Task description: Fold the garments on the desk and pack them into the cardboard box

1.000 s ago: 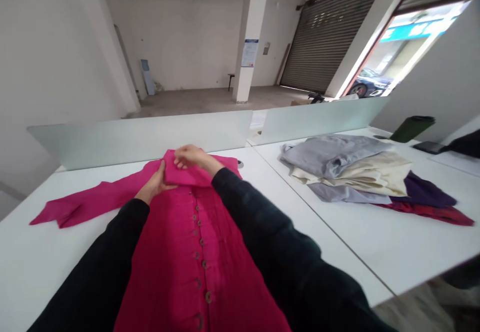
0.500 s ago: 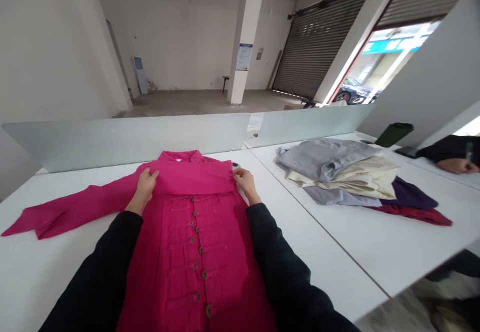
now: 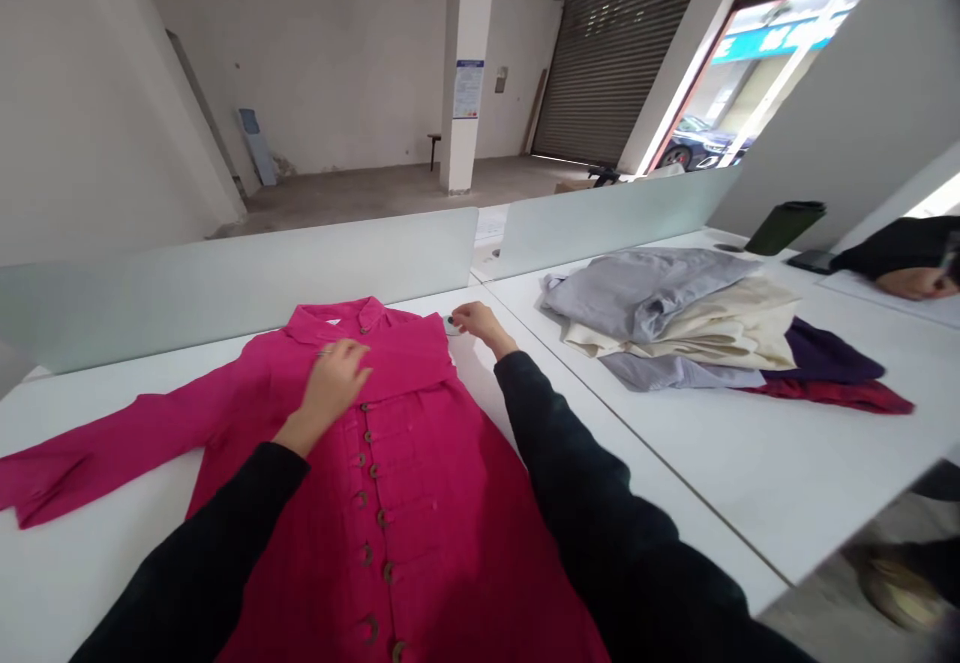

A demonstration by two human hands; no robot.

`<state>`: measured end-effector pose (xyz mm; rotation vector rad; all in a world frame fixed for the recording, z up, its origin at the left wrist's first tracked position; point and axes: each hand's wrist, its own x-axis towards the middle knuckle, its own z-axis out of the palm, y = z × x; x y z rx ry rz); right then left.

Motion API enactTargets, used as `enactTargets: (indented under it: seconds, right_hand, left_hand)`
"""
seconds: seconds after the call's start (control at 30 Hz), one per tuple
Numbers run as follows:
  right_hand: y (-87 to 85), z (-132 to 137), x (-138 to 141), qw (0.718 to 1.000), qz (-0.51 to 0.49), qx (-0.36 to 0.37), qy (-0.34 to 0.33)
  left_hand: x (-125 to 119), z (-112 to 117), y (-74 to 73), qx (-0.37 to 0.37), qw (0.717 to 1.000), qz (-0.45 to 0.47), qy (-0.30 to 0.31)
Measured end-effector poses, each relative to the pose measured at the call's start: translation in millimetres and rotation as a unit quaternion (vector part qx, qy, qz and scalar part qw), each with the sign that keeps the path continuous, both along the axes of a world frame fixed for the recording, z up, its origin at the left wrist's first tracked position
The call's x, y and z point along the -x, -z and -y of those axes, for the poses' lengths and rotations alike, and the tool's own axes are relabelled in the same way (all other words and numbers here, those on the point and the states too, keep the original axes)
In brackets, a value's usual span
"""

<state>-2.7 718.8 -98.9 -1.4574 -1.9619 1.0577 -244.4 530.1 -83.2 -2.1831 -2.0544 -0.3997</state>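
A bright pink long-sleeved shirt (image 3: 427, 463) lies front up on the white table, its collar at the far end and round brown buttons down the middle. One sleeve (image 3: 409, 355) is folded across the upper chest; the other stretches out to the left. My left hand (image 3: 334, 383) is over the folded sleeve, thumb apart from loosely bent fingers, with no cloth gripped. Just past the right edge of the shirt is my right hand (image 3: 486, 327), fingers bent and slightly parted, close to the folded sleeve but off it.
On the right, a pile of folded clothes (image 3: 652, 293) in grey, cream, purple and red rests on the table (image 3: 712, 463). A low frosted divider (image 3: 360, 258) runs along the back. A dark green container (image 3: 785, 227) and another person's hand (image 3: 907, 283) are at far right.
Both hands have let go of the folded sleeve. My left hand has moved right across it, and my right hand has come off its edge. The view has shifted slightly.
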Motion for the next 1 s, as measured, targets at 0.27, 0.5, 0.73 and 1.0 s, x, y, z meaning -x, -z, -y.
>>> enactTargets:
  seconds: [0.27,0.5,0.73,1.0]
  right_hand:
    - [0.1,-49,14,0.981,-0.021,0.061,-0.184]
    - [2.4,-76,25,0.973,0.128,-0.088,-0.169]
    - [-2.5,-63,33,0.976,0.185,-0.112,-0.037]
    - [-13.2,25,-41,0.955,0.156,-0.157,-0.199]
  left_hand:
    - [-116,-31,9.3,0.042,0.994,-0.064,0.081]
    - [-108,-41,22.2,0.001,0.994,-0.07,0.081]
    - [-103,-41,30.5,0.022,0.993,0.017,0.113]
    - [-74,-109,1.1,0.042,0.994,0.102,0.013]
